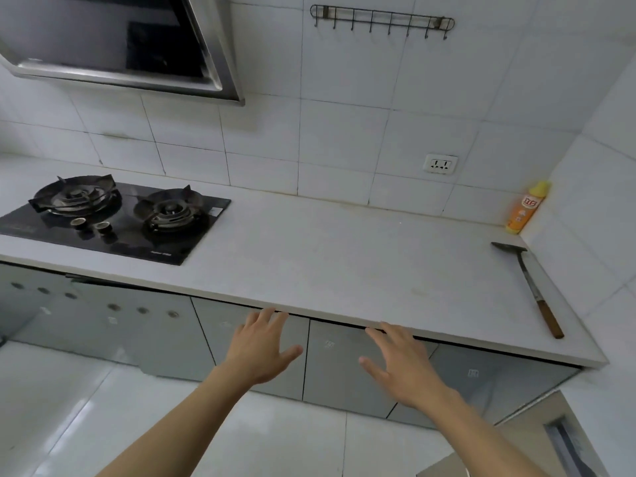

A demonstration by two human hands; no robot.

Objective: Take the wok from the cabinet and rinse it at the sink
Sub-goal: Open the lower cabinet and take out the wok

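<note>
The cabinet doors (337, 366) below the matt pale countertop (344, 256) look glossy and mirror-smooth; on that countertop sit a glossy black glass hob (113, 228), a dark metal spatula (526, 287) with wooden handle, and a plastic bottle (523, 210)

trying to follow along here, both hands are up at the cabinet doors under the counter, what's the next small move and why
Probably hook the fingertips over the top edges of the two cabinet doors and pull them open. Both the left hand and the right hand are open, reaching to the dark gap under the countertop, one on each side of the seam. The doors look shut, and no wok is in view.
</note>
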